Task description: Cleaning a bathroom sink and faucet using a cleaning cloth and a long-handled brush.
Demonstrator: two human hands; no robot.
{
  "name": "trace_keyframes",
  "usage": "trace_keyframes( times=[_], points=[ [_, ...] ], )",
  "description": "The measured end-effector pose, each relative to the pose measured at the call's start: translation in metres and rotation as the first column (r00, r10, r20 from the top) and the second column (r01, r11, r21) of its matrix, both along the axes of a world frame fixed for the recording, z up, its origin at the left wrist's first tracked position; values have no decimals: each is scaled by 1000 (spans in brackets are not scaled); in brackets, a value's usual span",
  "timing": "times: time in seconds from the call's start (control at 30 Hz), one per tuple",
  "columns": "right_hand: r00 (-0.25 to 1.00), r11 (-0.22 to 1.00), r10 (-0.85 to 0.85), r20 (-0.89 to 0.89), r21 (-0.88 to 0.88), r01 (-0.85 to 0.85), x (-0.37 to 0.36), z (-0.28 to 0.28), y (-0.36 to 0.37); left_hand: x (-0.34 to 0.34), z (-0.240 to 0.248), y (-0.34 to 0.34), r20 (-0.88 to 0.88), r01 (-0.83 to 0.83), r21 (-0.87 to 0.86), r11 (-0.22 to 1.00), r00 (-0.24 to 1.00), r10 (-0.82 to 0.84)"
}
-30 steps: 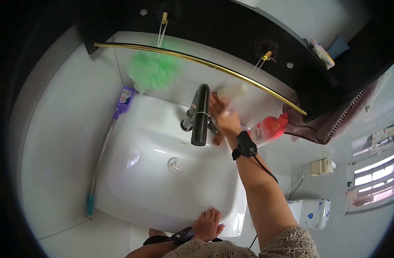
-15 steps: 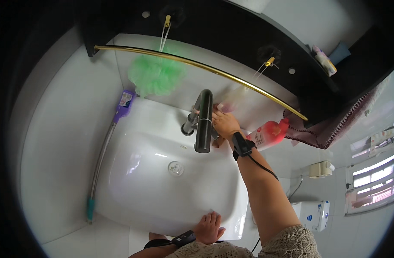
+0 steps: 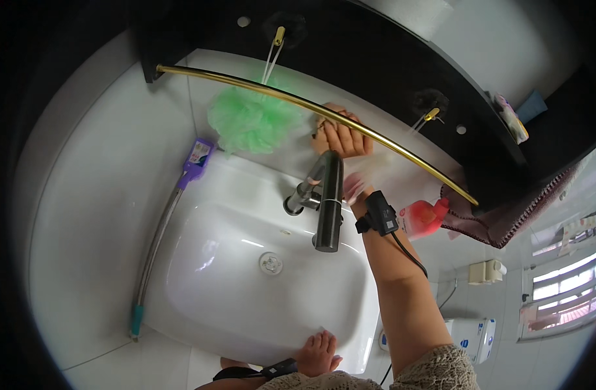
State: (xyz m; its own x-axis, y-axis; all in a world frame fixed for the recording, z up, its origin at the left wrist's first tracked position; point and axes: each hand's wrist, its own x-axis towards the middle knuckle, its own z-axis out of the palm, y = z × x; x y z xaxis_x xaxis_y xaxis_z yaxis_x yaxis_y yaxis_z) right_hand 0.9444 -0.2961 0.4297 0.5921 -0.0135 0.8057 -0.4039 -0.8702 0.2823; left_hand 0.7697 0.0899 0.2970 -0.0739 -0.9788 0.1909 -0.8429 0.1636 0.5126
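My right hand (image 3: 342,133) is up at the wall behind the black faucet (image 3: 329,214), partly crossed by a gold rail (image 3: 298,102). Its fingers are bent and pressed together; whatever is inside them is hidden. A blurred, pinkish hanging pouch (image 3: 355,184) covers part of the hand near the wrist. To its left hangs a green mesh bath puff (image 3: 252,120). My left hand (image 3: 318,353) lies with fingers stretched out on the front rim of the white sink (image 3: 357,354), holding nothing.
A long-handled tool with a purple head (image 3: 195,162) leans along the sink's left side. Right of my forearm stands a red bottle (image 3: 424,218). A patterned pink towel (image 3: 486,224) hangs beyond it, under a black shelf (image 3: 376,45) with small packages.
My right hand has risen from beside the faucet's base to the wall under the rail, its fingers now bent. The hanging pouch has shifted. My left hand stays on the sink rim.
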Motion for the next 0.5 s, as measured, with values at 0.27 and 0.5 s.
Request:
trace_keyframes(
  times=[0.27, 0.5],
  points=[
    [867, 970, 196, -458, -42, -241, 8, -30, 6, -4, -2, 1, -34, -8, -16, 1000, 999, 8],
    [694, 968, 205, -690, 39, -246, -1, -56, -25, -2, 0, 0, -77, -14, -34, 999, 997, 11]
  ],
)
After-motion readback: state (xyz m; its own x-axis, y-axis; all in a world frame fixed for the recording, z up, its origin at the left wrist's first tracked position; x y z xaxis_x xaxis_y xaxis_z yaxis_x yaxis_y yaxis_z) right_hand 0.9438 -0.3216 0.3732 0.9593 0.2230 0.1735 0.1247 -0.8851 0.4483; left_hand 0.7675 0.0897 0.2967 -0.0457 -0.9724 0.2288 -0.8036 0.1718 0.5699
